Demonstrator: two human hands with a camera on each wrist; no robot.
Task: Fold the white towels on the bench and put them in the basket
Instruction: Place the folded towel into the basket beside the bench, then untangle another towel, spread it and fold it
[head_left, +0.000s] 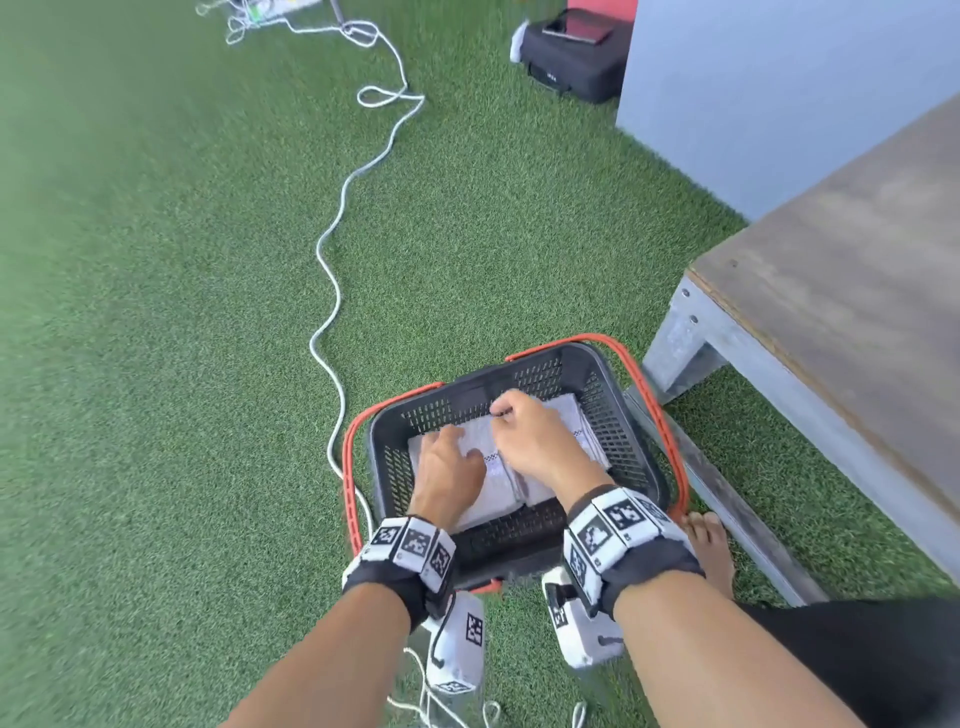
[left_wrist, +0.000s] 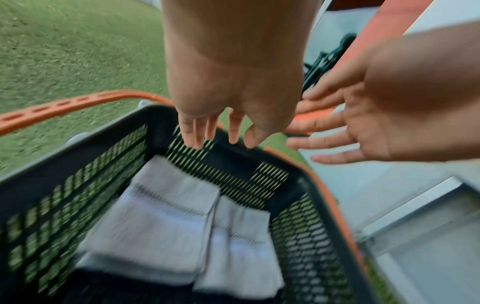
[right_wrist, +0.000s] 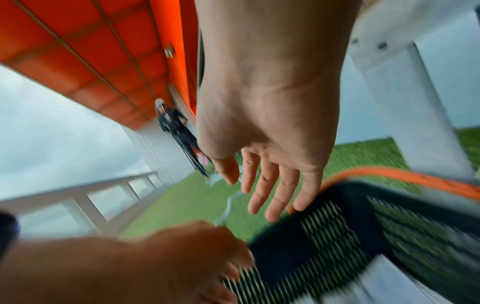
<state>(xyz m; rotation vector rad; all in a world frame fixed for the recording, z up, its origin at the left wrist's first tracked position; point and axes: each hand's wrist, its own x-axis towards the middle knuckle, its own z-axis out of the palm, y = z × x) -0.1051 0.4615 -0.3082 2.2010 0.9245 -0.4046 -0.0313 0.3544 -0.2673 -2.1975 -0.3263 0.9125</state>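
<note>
A black mesh basket (head_left: 613, 415) with orange handles stands on green turf beside the bench (head_left: 831, 291). Two stacks of folded white towels (left_wrist: 161, 222) lie side by side on its floor. The bench's wooden top shows no towels in the part I can see. My left hand (head_left: 449, 460) hovers over the left stack, and the left wrist view shows its fingers (left_wrist: 197, 135) straight and holding nothing. My right hand (head_left: 524, 431) is just above the right stack, its fingers (right_wrist: 270, 191) spread and relaxed, nothing in them. Both wrist views are blurred by motion.
A white cable (head_left: 332, 270) snakes across the turf left of the basket. A black bag (head_left: 571, 57) sits at the far end by a grey-blue wall (head_left: 753, 78). My bare foot (head_left: 711, 545) rests between basket and bench frame. A person (right_wrist: 174, 123) stands far off.
</note>
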